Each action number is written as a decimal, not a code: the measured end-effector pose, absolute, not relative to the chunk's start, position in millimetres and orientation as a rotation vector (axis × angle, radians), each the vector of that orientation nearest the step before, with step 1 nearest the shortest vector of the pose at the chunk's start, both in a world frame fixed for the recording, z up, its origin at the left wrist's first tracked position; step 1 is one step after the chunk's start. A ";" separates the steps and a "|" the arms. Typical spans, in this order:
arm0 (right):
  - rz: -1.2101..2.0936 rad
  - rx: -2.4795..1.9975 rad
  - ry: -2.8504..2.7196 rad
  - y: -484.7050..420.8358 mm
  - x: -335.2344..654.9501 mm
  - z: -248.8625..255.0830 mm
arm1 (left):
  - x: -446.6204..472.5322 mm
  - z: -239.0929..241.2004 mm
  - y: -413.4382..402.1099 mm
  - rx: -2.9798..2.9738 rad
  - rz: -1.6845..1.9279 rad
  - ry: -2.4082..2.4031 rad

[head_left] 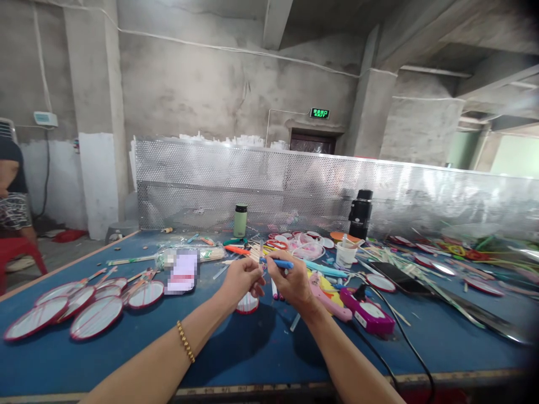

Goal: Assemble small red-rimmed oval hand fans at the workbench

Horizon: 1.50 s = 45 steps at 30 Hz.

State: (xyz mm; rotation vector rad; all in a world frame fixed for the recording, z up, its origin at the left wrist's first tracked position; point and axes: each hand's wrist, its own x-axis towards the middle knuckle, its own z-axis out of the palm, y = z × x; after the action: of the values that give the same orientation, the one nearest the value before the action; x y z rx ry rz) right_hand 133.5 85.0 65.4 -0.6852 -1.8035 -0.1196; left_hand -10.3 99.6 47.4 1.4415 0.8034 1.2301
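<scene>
My right hand (290, 280) is closed around a blue pen (283, 263), which lies nearly level and points toward my left fingers. With thumb and fingers pinched, my left hand (244, 280) meets it at the middle of the table. A pale, thin upright strip (261, 249) shows just above the left fingertips; whether they hold it is unclear. Below the left hand a round white disc with a red rim (247, 304) is partly hidden, and I cannot tell if it is held or resting. A pink glue gun (330, 300) lies beside my right wrist.
Several red-rimmed discs on sticks (96, 317) overlap at left, near a phone (183, 273). A purple device (368, 314) with black cables sits at right. Behind stand a white cup (345, 255), green bottle (240, 220) and black flask (360, 216), before a perforated metal panel (202, 179).
</scene>
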 end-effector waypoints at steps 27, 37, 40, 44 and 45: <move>-0.115 -0.712 -1.813 86.0 134.1 65.0 | -10.3 46.6 100.7 1.428 1.235 0.805; -0.134 -0.698 -1.825 84.6 133.9 66.6 | -10.9 48.7 98.5 1.432 1.240 0.807; -0.131 -0.706 -1.817 84.0 134.4 66.8 | -10.9 49.2 98.1 1.433 1.243 0.807; -0.133 -0.711 -1.812 83.1 134.1 67.4 | -11.0 50.0 97.7 1.429 1.239 0.809; -0.133 -0.709 -1.818 83.0 133.9 67.6 | -11.0 50.0 97.7 1.428 1.240 0.809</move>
State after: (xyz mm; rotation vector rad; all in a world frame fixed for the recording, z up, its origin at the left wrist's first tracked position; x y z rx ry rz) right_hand 133.9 83.0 67.6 -0.7089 -1.8176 -0.1333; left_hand -11.0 97.7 50.0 1.4279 0.8085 1.2398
